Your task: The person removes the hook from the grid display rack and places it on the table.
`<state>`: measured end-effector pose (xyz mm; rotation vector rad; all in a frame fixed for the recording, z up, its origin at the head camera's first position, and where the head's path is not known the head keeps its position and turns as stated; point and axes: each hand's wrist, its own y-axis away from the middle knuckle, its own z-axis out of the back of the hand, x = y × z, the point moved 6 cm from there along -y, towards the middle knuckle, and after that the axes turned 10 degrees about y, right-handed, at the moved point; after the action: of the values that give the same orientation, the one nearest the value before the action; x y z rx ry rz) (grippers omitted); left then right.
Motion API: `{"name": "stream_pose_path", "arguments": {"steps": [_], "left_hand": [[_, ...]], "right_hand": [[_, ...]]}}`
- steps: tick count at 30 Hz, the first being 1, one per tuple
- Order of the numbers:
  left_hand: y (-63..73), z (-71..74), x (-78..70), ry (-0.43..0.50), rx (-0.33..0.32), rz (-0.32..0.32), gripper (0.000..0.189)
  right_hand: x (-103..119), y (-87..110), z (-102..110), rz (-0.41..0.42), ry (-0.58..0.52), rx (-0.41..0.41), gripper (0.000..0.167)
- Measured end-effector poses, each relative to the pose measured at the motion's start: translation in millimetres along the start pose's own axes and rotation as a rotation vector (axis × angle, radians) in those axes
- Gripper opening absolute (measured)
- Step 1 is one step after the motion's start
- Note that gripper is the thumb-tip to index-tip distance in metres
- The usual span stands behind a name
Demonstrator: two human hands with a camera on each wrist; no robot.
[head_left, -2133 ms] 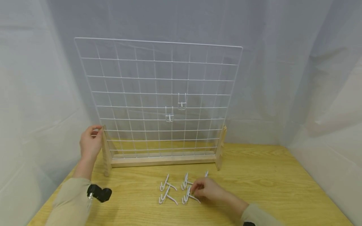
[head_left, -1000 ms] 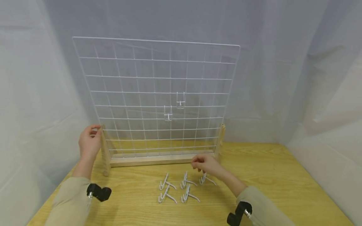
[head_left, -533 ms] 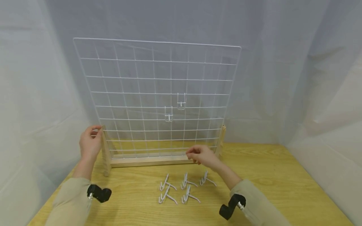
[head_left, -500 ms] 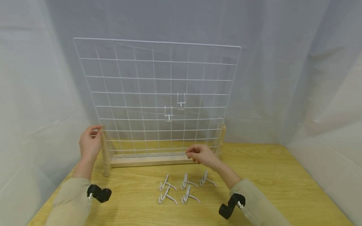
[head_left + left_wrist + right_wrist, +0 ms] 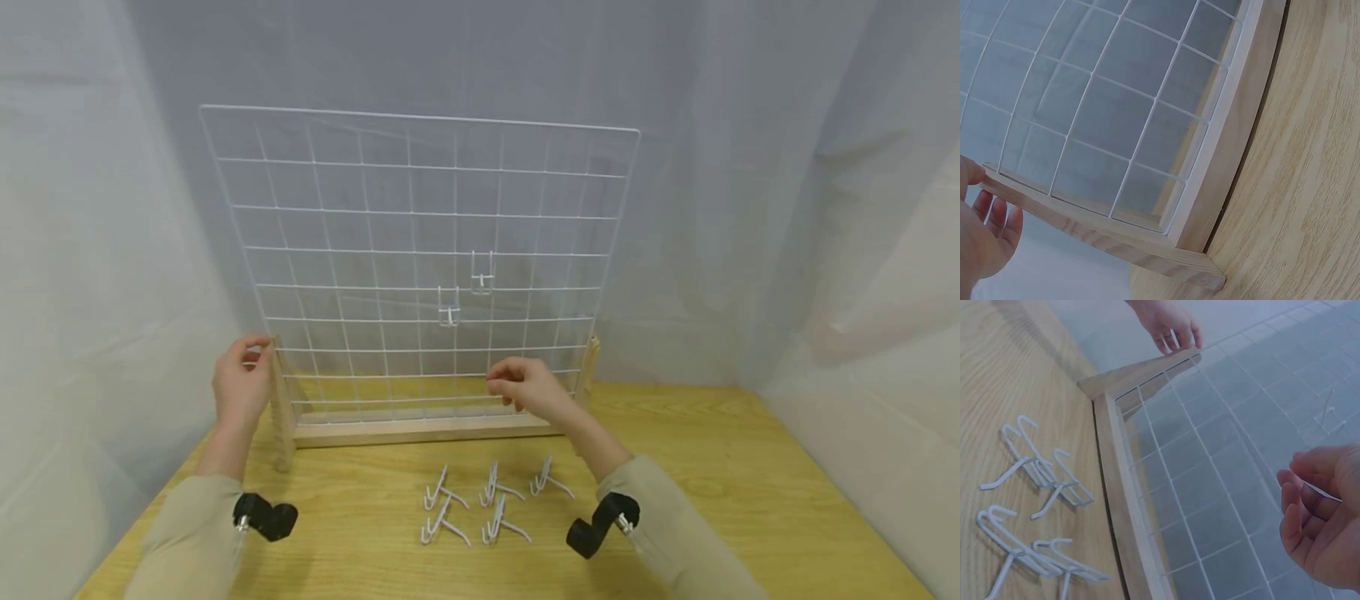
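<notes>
A white wire grid panel stands upright in a wooden stand. In the head view my left hand is at the stand's left post, thumb and fingertips pinching its upper end; the left wrist view shows the post's top at those fingertips. My right hand hovers before the lower right of the grid, fingers loosely curled, with nothing seen between them in the right wrist view. Two white wire hooks, an upper one and a lower one, hang on the grid.
Several white wire hooks lie in two rows on the wooden table before the stand, among them a front left hook and a back right hook. White sheeting surrounds the table at the back and sides.
My right hand has risen from beside the loose hooks to in front of the lower grid, moving slightly left. My left hand stays at the post. The hooks keep their places.
</notes>
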<state>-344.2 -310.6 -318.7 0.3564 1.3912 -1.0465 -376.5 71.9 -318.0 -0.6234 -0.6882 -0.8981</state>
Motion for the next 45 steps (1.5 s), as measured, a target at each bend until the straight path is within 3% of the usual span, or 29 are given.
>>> {"name": "stream_pose_path", "arguments": {"steps": [18, 31, 38, 45], "left_hand": [[1.1, 0.8, -0.9, -0.004, -0.011, -0.026, 0.028], [-0.3, 0.0, -2.2, 0.005, -0.017, -0.027, 0.027], [0.9, -2.2, -2.2, -0.009, 0.038, -0.016, 0.030], [0.9, -3.5, -2.0, -0.007, 0.035, -0.023, 0.030]], "right_hand": [[28, -20.0, 12, 0.006, -0.023, -0.036, 0.023], [42, -34.5, 21, 0.002, -0.003, -0.112, 0.023], [49, -40.1, 24, -0.005, -0.041, -0.131, 0.022], [52, -45.4, 24, -0.001, -0.009, -0.127, 0.025]]}}
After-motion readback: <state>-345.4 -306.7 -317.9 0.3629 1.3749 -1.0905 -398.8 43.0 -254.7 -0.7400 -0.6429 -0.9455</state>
